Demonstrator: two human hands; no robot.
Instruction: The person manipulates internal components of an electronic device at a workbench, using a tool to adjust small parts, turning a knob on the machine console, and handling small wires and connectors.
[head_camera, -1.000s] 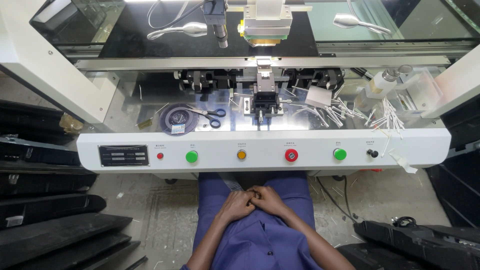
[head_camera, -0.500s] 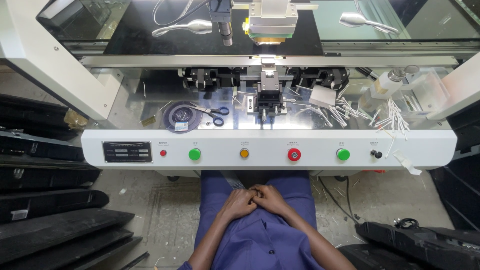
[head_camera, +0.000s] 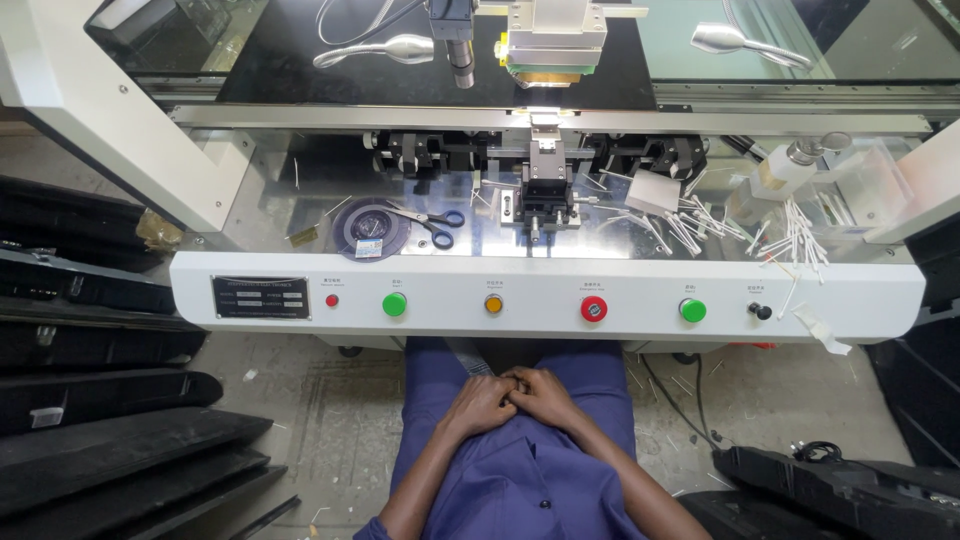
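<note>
A seated worker's left hand (head_camera: 478, 403) and right hand (head_camera: 545, 395) are resting clasped together in a blue-clad lap (head_camera: 520, 470), apparently holding nothing, below the white control panel (head_camera: 545, 295).
</note>
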